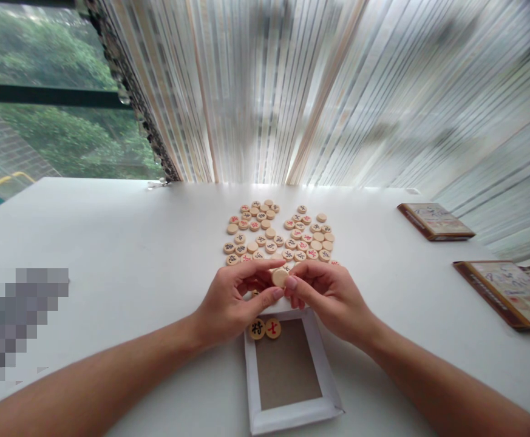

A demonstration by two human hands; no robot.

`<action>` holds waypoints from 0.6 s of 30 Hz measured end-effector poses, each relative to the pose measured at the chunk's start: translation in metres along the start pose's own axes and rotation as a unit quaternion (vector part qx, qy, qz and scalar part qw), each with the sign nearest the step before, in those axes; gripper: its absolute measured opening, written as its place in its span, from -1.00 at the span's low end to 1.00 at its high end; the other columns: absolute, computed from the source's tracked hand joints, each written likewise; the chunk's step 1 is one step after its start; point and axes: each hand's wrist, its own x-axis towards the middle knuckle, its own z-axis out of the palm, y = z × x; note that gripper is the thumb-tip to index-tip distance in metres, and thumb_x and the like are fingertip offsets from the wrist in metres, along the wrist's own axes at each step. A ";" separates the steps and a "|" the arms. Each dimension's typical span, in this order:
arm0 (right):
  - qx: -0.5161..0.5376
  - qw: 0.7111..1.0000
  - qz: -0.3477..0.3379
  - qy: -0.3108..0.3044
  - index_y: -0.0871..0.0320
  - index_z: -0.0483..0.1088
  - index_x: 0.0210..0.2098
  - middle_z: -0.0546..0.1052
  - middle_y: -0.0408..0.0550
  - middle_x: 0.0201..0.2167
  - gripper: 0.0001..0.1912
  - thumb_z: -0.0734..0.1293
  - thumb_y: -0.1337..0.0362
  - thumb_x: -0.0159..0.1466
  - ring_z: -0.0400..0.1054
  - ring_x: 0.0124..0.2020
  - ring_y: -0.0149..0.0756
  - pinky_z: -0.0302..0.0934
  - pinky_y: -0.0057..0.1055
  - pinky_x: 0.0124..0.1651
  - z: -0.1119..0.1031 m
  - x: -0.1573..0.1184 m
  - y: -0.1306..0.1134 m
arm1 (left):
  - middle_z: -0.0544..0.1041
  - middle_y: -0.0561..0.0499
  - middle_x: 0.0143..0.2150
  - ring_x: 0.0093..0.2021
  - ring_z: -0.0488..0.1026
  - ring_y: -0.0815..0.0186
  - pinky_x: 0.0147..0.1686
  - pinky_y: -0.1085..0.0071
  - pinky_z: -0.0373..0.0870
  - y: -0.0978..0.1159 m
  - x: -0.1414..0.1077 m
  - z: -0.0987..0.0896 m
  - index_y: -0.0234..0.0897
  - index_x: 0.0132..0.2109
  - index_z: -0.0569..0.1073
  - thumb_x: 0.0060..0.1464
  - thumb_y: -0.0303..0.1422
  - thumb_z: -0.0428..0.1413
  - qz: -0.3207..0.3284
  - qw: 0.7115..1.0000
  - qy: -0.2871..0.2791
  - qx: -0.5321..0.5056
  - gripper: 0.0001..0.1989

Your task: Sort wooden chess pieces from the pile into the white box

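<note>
A round wooden piece (280, 278), its blank face showing, is held between my left hand (240, 294) and my right hand (331, 297). The fingers of both hands are bent round it. Just below them lies a white open box (292, 414) with a grey-brown bottom. At its upper left corner rest a piece with a black character (256, 328) and one with a red character (272, 328), side by side. Beyond my hands many round pieces (271, 247) are spread out, some blank, some with red or black characters. My hands hide a few of them.
Two flat brown boxes with printed lids, a farther one (438, 221) and a nearer one (510, 291), lie at the right of the white table (155, 243). A striped curtain (255, 91) hangs behind. Something pixelated (14, 321) is at the left.
</note>
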 end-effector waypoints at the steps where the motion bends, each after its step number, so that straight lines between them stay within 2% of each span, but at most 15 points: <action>1: 0.008 1.000 0.005 -0.007 0.19 0.51 -0.39 0.52 -0.14 -0.56 -0.64 0.46 0.04 0.38 0.36 -0.56 -0.43 0.25 -0.51 -0.48 0.000 0.000 0.000 | 0.73 -0.12 -0.18 -0.21 0.69 0.28 -0.14 0.43 0.66 0.000 0.000 0.000 -0.36 0.18 0.60 0.18 -0.42 0.37 0.003 1.000 -0.002 0.003 -0.58; 6: 0.019 0.999 0.023 -0.018 0.16 0.47 -0.36 0.50 -0.14 -0.51 -0.62 0.52 -0.02 0.30 0.32 -0.51 -0.41 0.20 -0.49 -0.47 0.003 -0.001 0.001 | 0.74 -0.13 -0.15 -0.20 0.70 0.25 -0.12 0.40 0.67 0.005 0.001 0.001 -0.36 0.12 0.64 0.19 -0.38 0.36 0.001 1.000 -0.012 0.022 -0.64; 10: -0.012 0.999 0.037 -0.019 0.14 0.45 -0.36 0.48 -0.14 -0.49 -0.57 0.53 -0.09 0.25 0.29 -0.49 -0.38 0.16 -0.46 -0.48 0.004 -0.003 0.002 | 0.73 -0.18 -0.14 -0.20 0.68 0.22 -0.16 0.38 0.66 0.009 0.001 0.002 -0.39 0.07 0.66 0.22 -0.32 0.34 0.016 0.996 -0.026 0.079 -0.68; 14: -0.049 0.998 0.033 -0.015 0.13 0.38 -0.45 0.41 -0.18 -0.55 -0.57 0.50 -0.05 0.30 0.20 -0.52 -0.41 0.06 -0.45 -0.50 0.002 -0.004 0.004 | 0.71 -0.13 -0.22 -0.29 0.61 0.31 -0.25 0.46 0.58 0.010 0.002 0.000 -0.35 0.02 0.69 0.22 -0.43 0.31 0.089 0.981 -0.035 0.167 -0.76; 18: -0.060 0.998 0.027 -0.018 0.14 0.40 -0.46 0.41 -0.16 -0.55 -0.57 0.45 -0.03 0.36 0.19 -0.51 -0.40 0.05 -0.42 -0.47 0.001 -0.005 0.004 | 0.66 -0.04 -0.29 -0.32 0.57 0.38 -0.24 0.51 0.52 0.012 0.002 -0.001 -0.31 0.01 0.69 0.17 -0.55 0.31 0.147 0.965 -0.041 0.215 -0.73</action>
